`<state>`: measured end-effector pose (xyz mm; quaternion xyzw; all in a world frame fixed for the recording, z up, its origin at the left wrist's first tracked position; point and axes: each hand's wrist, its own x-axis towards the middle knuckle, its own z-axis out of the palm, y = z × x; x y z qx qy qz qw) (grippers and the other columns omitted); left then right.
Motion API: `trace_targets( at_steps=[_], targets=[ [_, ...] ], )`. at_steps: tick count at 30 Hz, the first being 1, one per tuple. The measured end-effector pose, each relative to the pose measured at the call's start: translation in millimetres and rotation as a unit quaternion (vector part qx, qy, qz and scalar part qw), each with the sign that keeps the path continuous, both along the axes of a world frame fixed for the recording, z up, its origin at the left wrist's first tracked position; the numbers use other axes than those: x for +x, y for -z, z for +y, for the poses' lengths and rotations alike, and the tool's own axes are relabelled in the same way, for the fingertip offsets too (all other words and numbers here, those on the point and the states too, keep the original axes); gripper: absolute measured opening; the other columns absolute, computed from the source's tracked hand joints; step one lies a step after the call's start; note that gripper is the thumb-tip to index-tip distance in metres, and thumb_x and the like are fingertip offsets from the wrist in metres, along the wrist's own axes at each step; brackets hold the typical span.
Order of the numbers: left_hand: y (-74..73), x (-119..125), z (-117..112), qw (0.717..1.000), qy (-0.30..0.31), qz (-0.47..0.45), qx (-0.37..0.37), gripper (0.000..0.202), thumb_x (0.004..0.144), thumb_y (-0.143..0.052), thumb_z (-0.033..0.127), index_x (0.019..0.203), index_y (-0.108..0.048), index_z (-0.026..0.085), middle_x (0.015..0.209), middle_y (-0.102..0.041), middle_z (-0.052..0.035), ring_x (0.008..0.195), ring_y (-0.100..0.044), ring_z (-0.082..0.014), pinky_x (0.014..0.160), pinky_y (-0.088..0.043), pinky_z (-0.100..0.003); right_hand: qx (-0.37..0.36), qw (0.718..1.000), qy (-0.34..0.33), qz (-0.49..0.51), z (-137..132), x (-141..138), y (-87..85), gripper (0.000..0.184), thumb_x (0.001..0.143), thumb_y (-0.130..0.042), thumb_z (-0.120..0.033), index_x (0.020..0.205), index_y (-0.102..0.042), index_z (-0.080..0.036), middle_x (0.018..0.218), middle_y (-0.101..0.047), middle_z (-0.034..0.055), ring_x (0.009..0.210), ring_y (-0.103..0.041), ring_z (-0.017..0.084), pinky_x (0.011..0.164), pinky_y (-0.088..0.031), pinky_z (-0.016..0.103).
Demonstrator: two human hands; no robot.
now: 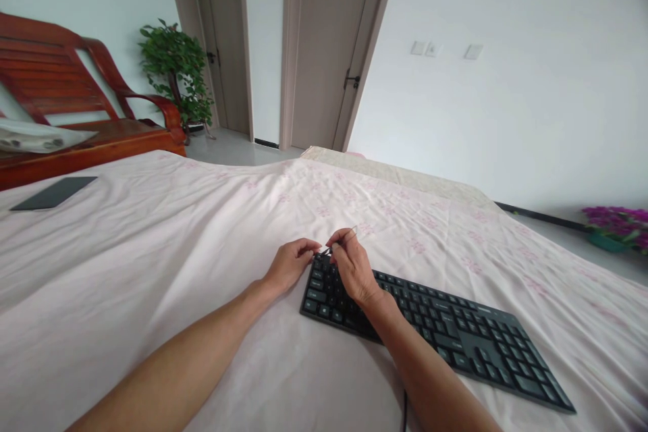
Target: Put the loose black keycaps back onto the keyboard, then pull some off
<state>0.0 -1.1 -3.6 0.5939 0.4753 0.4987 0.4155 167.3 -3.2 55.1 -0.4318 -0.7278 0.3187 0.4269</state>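
Observation:
A black keyboard (435,324) lies at a slant on the pink floral bedsheet. My left hand (292,264) is at its far left corner, with thumb and forefinger drawn together near the corner key. Whatever sits between those fingertips is too small to make out. Over the keyboard's left end, my right hand (349,263) pinches a thin dark wire-like tool (327,252). Its tip points at the left fingertips, and a fine loop (354,230) shows above the right knuckles. My right hand and forearm hide part of the keys.
A dark flat tablet-like object (55,194) rests on the sheet (202,229) at the left. Beyond the bed stand a wooden bench (61,81), a leafy plant (175,67) and two doors. Purple flowers (615,219) are at the right. A black cable (405,412) runs below the keyboard.

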Motion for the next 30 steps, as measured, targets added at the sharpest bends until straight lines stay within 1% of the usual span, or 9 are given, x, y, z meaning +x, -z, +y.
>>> trace_targets(
  at_steps=[7, 12, 14, 16, 19, 22, 24, 28, 30],
  targets=[
    [-1.4, -0.3, -1.0, 1.000, 0.004, 0.024, 0.004, 0.025, 0.080, -0.055, 0.027, 0.097, -0.071, 0.019, 0.097, -0.073, -0.0044, 0.091, -0.066, -0.0211, 0.086, -0.049, -0.032, 0.038, 0.996, -0.019, -0.073, 3.7, -5.3, -6.0, 0.013, 0.090, -0.036, -0.021, 0.093, -0.048, -0.022, 0.086, -0.057, 0.0017, 0.077, -0.054, 0.017, 0.073, -0.042, 0.031],
    [-2.6, -3.6, -0.2, 0.996, 0.024, 0.077, 0.023, 0.027, 0.081, -0.054, 0.023, 0.100, -0.072, 0.021, 0.102, -0.072, -0.0028, 0.098, -0.064, -0.0192, 0.090, -0.046, -0.030, 0.034, 0.991, -0.041, -0.126, 18.1, -9.8, -13.4, 0.010, 0.090, -0.034, -0.020, 0.091, -0.045, -0.021, 0.082, -0.056, 0.0021, 0.074, -0.054, 0.017, 0.069, -0.044, 0.030],
    [-3.1, -4.3, 0.0, 0.996, 0.028, 0.086, 0.025, 0.027, 0.080, -0.055, 0.023, 0.100, -0.072, 0.021, 0.102, -0.071, -0.0029, 0.098, -0.064, -0.0193, 0.089, -0.047, -0.029, 0.056, 0.987, -0.051, -0.143, 21.5, -11.4, -14.3, 0.012, 0.090, -0.033, -0.018, 0.091, -0.044, -0.021, 0.082, -0.055, 0.0028, 0.074, -0.054, 0.017, 0.069, -0.045, 0.030],
    [-3.6, -4.6, 0.1, 0.994, 0.032, 0.098, 0.026, 0.025, 0.079, -0.056, 0.024, 0.097, -0.073, 0.020, 0.099, -0.072, -0.0031, 0.095, -0.064, -0.0196, 0.087, -0.048, -0.029, 0.114, 0.973, -0.080, -0.183, 21.3, -13.2, -13.7, 0.012, 0.089, -0.034, -0.015, 0.089, -0.044, -0.021, 0.088, -0.055, 0.0054, 0.078, -0.054, 0.018, 0.072, -0.046, 0.031],
    [-4.3, -4.8, 0.4, 0.992, 0.037, 0.120, 0.030, 0.023, 0.080, -0.055, 0.023, 0.091, -0.074, 0.019, 0.093, -0.072, -0.0027, 0.091, -0.065, -0.0198, 0.085, -0.048, -0.029, 0.215, 0.933, -0.116, -0.266, 16.4, -15.5, -11.0, 0.013, 0.087, -0.035, -0.012, 0.086, -0.046, -0.020, 0.100, -0.053, 0.0108, 0.085, -0.051, 0.020, 0.075, -0.047, 0.034],
    [-4.3, -5.3, 0.9, 0.991, 0.032, 0.127, 0.036, 0.025, 0.080, -0.053, 0.021, 0.093, -0.074, 0.019, 0.098, -0.072, -0.0026, 0.095, -0.064, -0.0197, 0.088, -0.047, -0.029, 0.251, 0.910, -0.098, -0.314, 10.6, -15.6, -6.3, 0.017, 0.086, -0.034, -0.009, 0.087, -0.048, -0.018, 0.103, -0.050, 0.0137, 0.085, -0.050, 0.021, 0.074, -0.049, 0.035],
    [-3.2, -5.7, 1.4, 0.990, 0.026, 0.131, 0.039, 0.027, 0.080, -0.052, 0.018, 0.096, -0.074, 0.020, 0.102, -0.072, -0.0025, 0.098, -0.064, -0.0191, 0.091, -0.046, -0.029, 0.253, 0.911, -0.081, -0.317, 7.9, -14.1, -1.5, 0.018, 0.086, -0.033, -0.008, 0.088, -0.049, -0.017, 0.103, -0.050, 0.0143, 0.087, -0.051, 0.022, 0.075, -0.049, 0.036],
    [-0.6, -5.2, 1.8, 0.988, 0.010, 0.145, 0.041, 0.030, 0.078, -0.051, 0.015, 0.098, -0.073, 0.022, 0.102, -0.072, -0.0011, 0.099, -0.064, -0.0174, 0.092, -0.045, -0.028, 0.211, 0.942, -0.025, -0.262, 10.8, -11.3, 6.7, 0.023, 0.090, -0.029, -0.010, 0.095, -0.049, -0.018, 0.100, -0.052, 0.0107, 0.083, -0.054, 0.019, 0.074, -0.049, 0.033],
    [-0.3, -4.7, 1.7, 0.988, 0.004, 0.152, 0.040, 0.029, 0.078, -0.051, 0.015, 0.097, -0.073, 0.021, 0.101, -0.072, -0.0013, 0.096, -0.065, -0.0172, 0.090, -0.046, -0.027, 0.212, 0.939, -0.040, -0.269, 17.1, -12.6, 5.7, 0.021, 0.090, -0.031, -0.010, 0.095, -0.049, -0.019, 0.099, -0.053, 0.0096, 0.082, -0.054, 0.019, 0.073, -0.048, 0.032]
  ],
)
